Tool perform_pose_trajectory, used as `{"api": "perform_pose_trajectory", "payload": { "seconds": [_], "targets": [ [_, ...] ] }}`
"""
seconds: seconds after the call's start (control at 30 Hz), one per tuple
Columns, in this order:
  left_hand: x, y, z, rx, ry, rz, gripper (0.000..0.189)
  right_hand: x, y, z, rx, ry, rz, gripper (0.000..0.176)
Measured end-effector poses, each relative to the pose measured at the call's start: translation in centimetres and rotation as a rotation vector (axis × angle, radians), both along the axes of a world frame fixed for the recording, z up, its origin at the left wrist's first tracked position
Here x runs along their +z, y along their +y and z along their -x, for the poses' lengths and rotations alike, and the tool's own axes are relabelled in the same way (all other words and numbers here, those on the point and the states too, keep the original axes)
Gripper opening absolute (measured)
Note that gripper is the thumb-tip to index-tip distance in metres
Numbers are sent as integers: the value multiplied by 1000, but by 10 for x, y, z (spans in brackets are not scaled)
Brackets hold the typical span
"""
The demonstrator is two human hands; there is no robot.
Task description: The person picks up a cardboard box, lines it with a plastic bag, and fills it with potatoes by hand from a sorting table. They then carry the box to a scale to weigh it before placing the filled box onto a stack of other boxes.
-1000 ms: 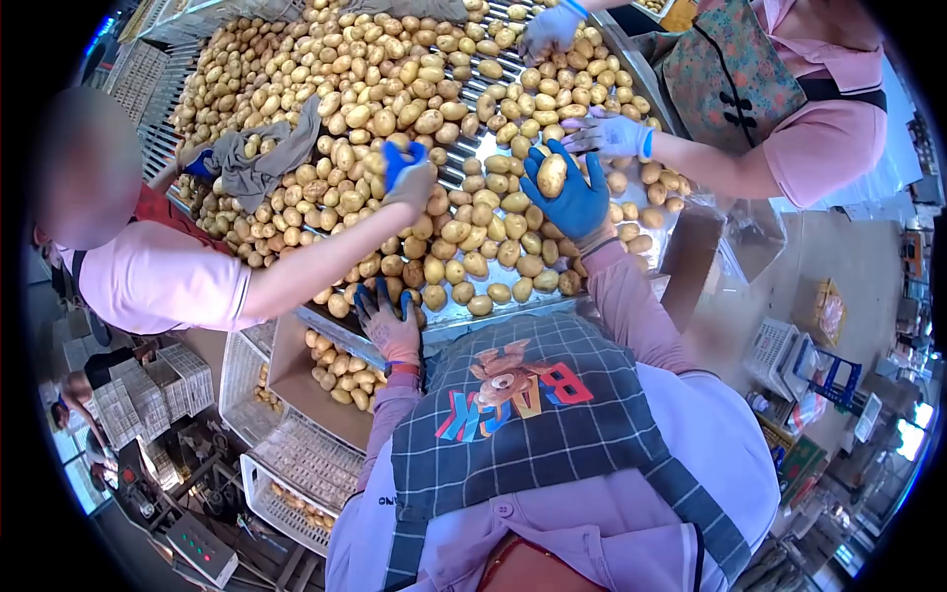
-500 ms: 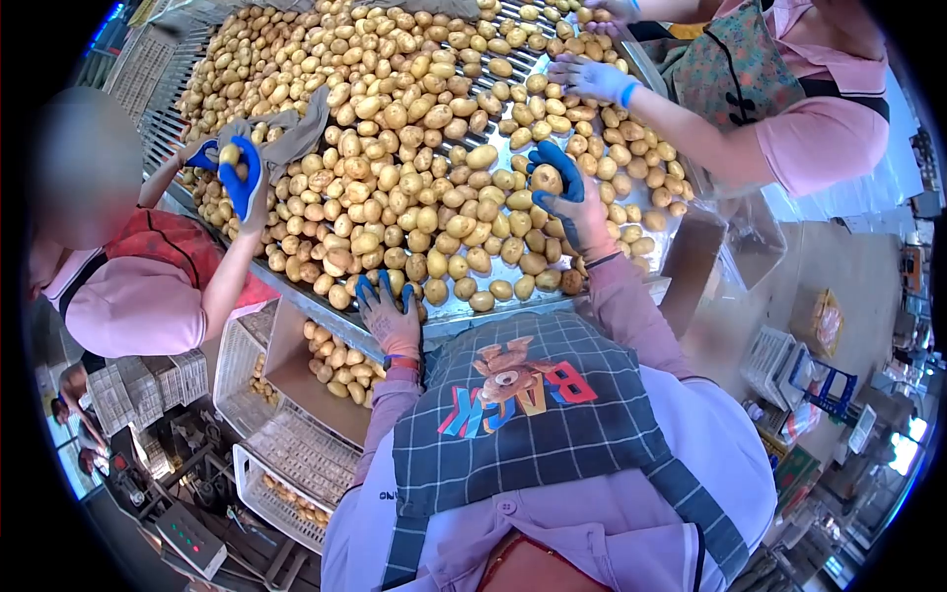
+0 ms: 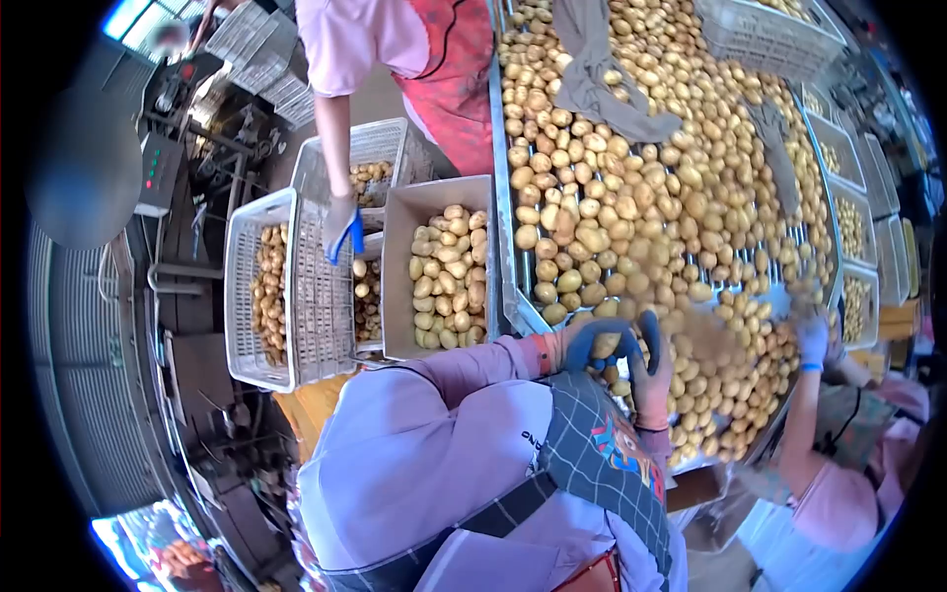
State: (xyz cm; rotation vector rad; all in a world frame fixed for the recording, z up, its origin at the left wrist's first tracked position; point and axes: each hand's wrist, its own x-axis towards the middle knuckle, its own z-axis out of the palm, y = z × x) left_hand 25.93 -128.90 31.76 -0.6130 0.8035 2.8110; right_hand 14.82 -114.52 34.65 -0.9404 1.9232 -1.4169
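Both gloved hands are close together at the near edge of the sorting table [image 3: 520, 301]. My left hand [image 3: 584, 343] reaches in from the left, its blue-coated fingers curled round a potato [image 3: 606, 345]. Just to its right, my right hand [image 3: 651, 377] comes up from below with its index finger and thumb apart. Nothing shows between those two fingers; the rest of that hand's grip is partly hidden. Loose potatoes [image 3: 592, 237] cover the table beyond my hands.
Left of the table stand a box of potatoes [image 3: 387, 266] and white plastic crates [image 3: 321, 296]. A co-worker's gloved hand [image 3: 343, 227] is over the crates. Another co-worker's hand [image 3: 813, 337] works at the right. Grey cloths [image 3: 602, 94] lie on the potatoes.
My view has swung left towards the crates. My hands, apart before, are now together; my right hand earlier held a potato. The left co-worker's hand has gone from the table to the crates.
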Motion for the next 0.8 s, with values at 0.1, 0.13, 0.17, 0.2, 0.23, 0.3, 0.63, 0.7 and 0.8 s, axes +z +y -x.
{"api": "perform_pose_trajectory", "payload": {
  "seconds": [0.1, 0.13, 0.17, 0.2, 0.23, 0.3, 0.63, 0.7, 0.8],
  "targets": [
    [-4, -25, -16, 237, 37, 0, 41, -10, 10, 3, -68, -130, -65, 48],
    [-1, -44, -30, 362, 82, -69, 37, -16, 16, 3, -85, -118, -98, 47],
    [10, -70, -47, 484, 125, -139, 32, -24, 21, 4, -104, -109, -132, 45],
    [13, -94, -68, 648, 213, 172, 30, -31, 27, 6, -97, -107, -136, 45],
    [17, -119, -88, 831, 241, 487, 27, -38, 33, 7, -81, -53, -181, 42],
    [26, -200, -136, 1156, 417, 389, 38, -53, 38, 1, -88, -14, -244, 40],
    [-8, -224, -159, 1030, -402, 1302, 54, -110, 162, 24, 147, 792, -687, 57],
    [-34, -168, -109, 788, -343, 1474, 56, -120, 190, 47, -164, 802, -783, 52],
    [-54, -100, -52, 397, -208, 1934, 64, -118, 186, 52, -623, 890, -899, 50]
  ]
}}
